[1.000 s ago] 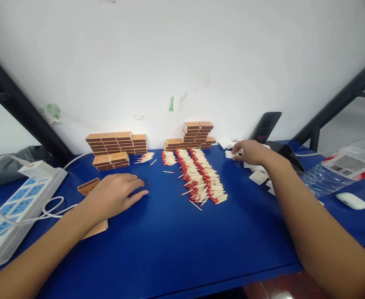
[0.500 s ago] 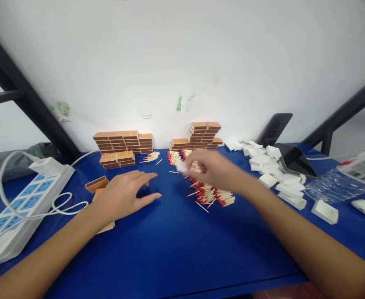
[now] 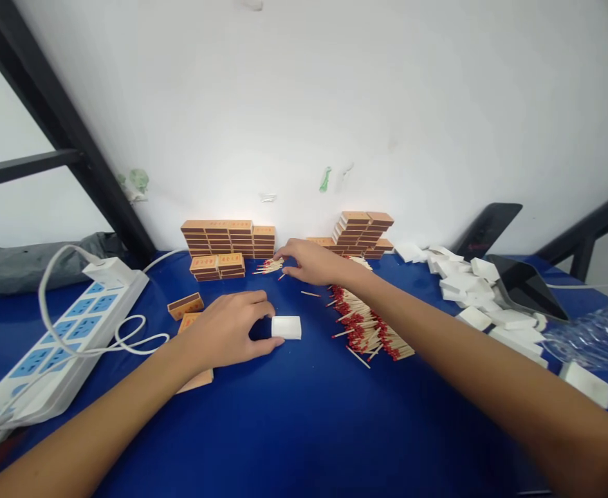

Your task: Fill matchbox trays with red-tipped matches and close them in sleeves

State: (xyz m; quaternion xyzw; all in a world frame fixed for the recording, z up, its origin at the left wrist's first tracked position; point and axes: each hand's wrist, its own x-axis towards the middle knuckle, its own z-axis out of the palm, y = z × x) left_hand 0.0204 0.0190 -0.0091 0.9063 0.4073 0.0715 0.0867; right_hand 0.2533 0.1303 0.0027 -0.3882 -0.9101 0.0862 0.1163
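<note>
In the head view a small white matchbox tray lies on the blue table. My left hand grips its left end between thumb and fingers. My right hand reaches to the back, with its fingertips at a small pile of matches. Its thumb and forefinger are apart, and no match shows held in it. Beneath my right forearm spreads a large heap of red-tipped matches, partly hidden. Orange and brown matchbox covers lie beside my left hand, some of them behind it.
Matchboxes stand stacked by the wall at the back left and back right. White trays are piled on the right, near a dark phone and a plastic bottle. A power strip with white cables lies left.
My right hand has brought the white tray to my left hand, let it go and moved to the small match pile. My left hand has closed on the tray. The view has shifted slightly.
</note>
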